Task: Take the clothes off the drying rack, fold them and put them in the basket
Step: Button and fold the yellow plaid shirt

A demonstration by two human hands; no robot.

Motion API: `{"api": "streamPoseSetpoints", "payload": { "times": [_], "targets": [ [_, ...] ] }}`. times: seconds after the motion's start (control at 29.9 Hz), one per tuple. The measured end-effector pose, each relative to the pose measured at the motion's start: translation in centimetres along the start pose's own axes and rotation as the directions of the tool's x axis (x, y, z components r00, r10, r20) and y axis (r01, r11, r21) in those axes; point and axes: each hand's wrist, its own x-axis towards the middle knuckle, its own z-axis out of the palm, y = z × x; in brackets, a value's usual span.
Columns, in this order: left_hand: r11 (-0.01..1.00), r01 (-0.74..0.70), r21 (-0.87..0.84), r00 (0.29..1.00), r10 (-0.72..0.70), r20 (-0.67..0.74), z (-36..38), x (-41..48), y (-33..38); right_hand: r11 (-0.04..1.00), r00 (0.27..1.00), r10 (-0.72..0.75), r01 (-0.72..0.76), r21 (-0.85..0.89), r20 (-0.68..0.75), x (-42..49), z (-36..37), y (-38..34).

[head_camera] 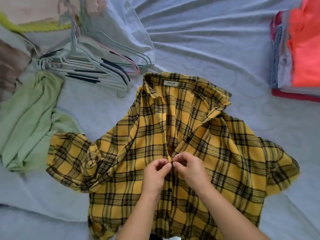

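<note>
Buttoning the shirt [173,132], spread mid-bed [207,49].
Left hand [155,175] and right hand [190,170] pinch its front edges at a button [171,163]; edges should stay level and taut. Hangers [97,70] at 10 o'clock.

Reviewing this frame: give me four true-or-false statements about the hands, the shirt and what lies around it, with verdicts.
1. The left hand and right hand pinch the yellow-and-black plaid shirt at its button front. True.
2. The shirt's collar lies nearest the person. False: it points away.
3. Pastel plastic hangers lie piled at upper left. True.
4. A light green garment tops the folded stack of clothes. False: a bright orange garment does.
</note>
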Motion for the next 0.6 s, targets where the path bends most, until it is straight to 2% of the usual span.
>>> {"api": "streamPoseSetpoints", "payload": {
  "times": [0.17, 0.27, 0.47, 0.53, 0.6],
  "targets": [
    [0.974, 0.132, -0.182, 0.985, -0.108, 0.137, -0.7, 0.1, 0.3, 0.996, 0.998, 0.064, -0.063, 0.066, -0.010, 0.3, 0.6, 0.3],
    [0.986, 0.126, -0.106, 0.979, -0.107, 0.171, -1.1, 0.8, 0.5, 0.993, 0.997, 0.075, -0.076, 0.091, 0.016, 0.3, 0.8, 0.3],
    [0.994, -0.049, 0.101, 0.978, 0.027, 0.206, -1.2, 1.4, 1.1, 0.982, 0.994, 0.109, -0.109, 0.154, 0.005, 0.1, 0.9, 0.2],
    [0.995, -0.048, 0.089, 0.980, 0.030, 0.196, -1.2, 1.2, 1.1, 0.988, 0.994, 0.105, -0.099, 0.118, -0.043, 0.2, 1.0, 0.0],
    [0.999, 0.027, 0.037, 0.980, -0.033, 0.195, -1.2, 1.2, 1.3, 0.994, 0.993, 0.074, -0.066, 0.087, -0.088, 0.2, 1.3, -0.2]
  ]
}}
